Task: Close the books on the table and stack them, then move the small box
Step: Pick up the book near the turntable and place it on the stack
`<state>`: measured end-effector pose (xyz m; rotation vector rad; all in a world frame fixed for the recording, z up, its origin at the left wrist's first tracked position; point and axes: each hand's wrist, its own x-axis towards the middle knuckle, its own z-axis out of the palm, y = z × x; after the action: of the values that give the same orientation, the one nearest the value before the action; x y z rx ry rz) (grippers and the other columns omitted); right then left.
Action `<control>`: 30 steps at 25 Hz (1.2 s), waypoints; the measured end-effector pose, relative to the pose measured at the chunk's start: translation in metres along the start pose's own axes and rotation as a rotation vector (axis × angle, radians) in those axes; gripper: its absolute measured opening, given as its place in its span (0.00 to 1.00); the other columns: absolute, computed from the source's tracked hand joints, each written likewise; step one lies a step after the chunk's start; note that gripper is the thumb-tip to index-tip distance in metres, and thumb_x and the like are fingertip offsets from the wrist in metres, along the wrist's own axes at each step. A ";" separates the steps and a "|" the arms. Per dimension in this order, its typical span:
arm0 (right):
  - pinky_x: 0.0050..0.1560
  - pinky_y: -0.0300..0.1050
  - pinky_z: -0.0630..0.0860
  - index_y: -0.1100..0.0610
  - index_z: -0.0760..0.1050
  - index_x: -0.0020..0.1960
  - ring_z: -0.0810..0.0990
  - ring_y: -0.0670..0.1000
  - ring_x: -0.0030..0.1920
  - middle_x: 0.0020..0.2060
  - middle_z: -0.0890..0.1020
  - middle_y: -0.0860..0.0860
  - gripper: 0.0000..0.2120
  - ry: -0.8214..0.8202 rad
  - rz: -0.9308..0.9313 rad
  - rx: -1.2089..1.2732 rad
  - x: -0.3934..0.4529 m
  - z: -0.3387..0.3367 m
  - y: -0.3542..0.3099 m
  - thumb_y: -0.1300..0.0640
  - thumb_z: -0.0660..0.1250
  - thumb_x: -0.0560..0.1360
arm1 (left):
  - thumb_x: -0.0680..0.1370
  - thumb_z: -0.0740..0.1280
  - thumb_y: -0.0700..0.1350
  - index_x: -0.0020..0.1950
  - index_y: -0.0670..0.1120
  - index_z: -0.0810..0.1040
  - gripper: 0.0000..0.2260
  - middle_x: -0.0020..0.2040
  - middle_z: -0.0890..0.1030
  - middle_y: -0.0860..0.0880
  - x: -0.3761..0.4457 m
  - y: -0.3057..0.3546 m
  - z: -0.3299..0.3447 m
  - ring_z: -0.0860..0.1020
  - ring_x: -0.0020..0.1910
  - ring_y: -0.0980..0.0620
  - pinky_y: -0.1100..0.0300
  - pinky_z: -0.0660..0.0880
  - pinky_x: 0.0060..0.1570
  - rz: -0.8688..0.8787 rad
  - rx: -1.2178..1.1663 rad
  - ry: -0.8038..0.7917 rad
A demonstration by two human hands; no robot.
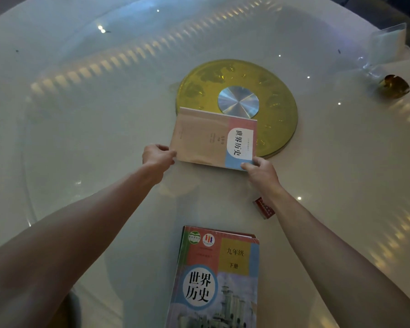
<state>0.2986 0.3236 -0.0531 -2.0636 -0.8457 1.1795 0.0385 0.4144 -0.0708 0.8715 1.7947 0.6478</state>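
Glass tabletop, dimly lit: our left hand pinches the near-left corner of a closed book while our right hand grips its near-right corner, holding it by the yellow disc. A second closed book lies nearest us. Closing looks done; stacking remains, and the small red box, beside our right wrist, awaits moving.

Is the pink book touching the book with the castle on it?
Apart. The head view shows bare table between the pink book and the castle book.
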 end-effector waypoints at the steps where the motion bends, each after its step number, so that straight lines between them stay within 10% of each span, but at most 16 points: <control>1: 0.59 0.46 0.79 0.57 0.75 0.73 0.79 0.53 0.65 0.66 0.80 0.54 0.34 0.015 -0.017 -0.041 0.001 0.002 0.000 0.45 0.70 0.69 | 0.73 0.75 0.42 0.54 0.39 0.83 0.12 0.37 0.82 0.47 -0.003 -0.002 -0.005 0.81 0.34 0.50 0.60 0.76 0.34 -0.013 0.032 -0.017; 10: 0.75 0.58 0.69 0.58 0.67 0.79 0.66 0.56 0.77 0.75 0.71 0.54 0.34 -0.153 -0.119 -0.312 -0.043 0.048 -0.021 0.49 0.70 0.75 | 0.67 0.80 0.44 0.33 0.42 0.83 0.09 0.29 0.83 0.48 -0.100 -0.088 -0.082 0.78 0.26 0.53 0.68 0.66 0.17 -0.111 0.346 -0.234; 22: 0.81 0.49 0.52 0.58 0.61 0.82 0.52 0.53 0.84 0.84 0.56 0.54 0.35 -0.559 -0.335 -0.750 -0.160 0.165 -0.010 0.52 0.69 0.79 | 0.70 0.68 0.63 0.32 0.46 0.84 0.21 0.28 0.84 0.53 -0.233 -0.189 -0.160 0.84 0.29 0.56 0.57 0.83 0.39 -0.098 0.649 -0.180; 26: 0.79 0.49 0.58 0.60 0.65 0.80 0.60 0.56 0.82 0.81 0.64 0.57 0.31 -0.386 -0.358 -0.599 -0.207 0.185 0.007 0.57 0.68 0.79 | 0.71 0.70 0.64 0.46 0.52 0.82 0.16 0.44 0.84 0.54 -0.218 -0.183 -0.214 0.83 0.42 0.53 0.56 0.81 0.42 0.010 0.565 0.007; 30: 0.57 0.49 0.79 0.57 0.73 0.69 0.80 0.55 0.59 0.64 0.78 0.57 0.19 -0.178 -0.020 -0.298 -0.253 0.203 0.028 0.56 0.67 0.78 | 0.72 0.72 0.60 0.72 0.45 0.70 0.33 0.65 0.76 0.44 -0.188 -0.185 -0.250 0.77 0.61 0.44 0.49 0.79 0.52 -0.025 0.518 0.116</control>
<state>0.0235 0.1506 -0.0323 -2.1995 -1.1861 1.3064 -0.1981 0.1436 -0.0182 1.1669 2.1172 0.2153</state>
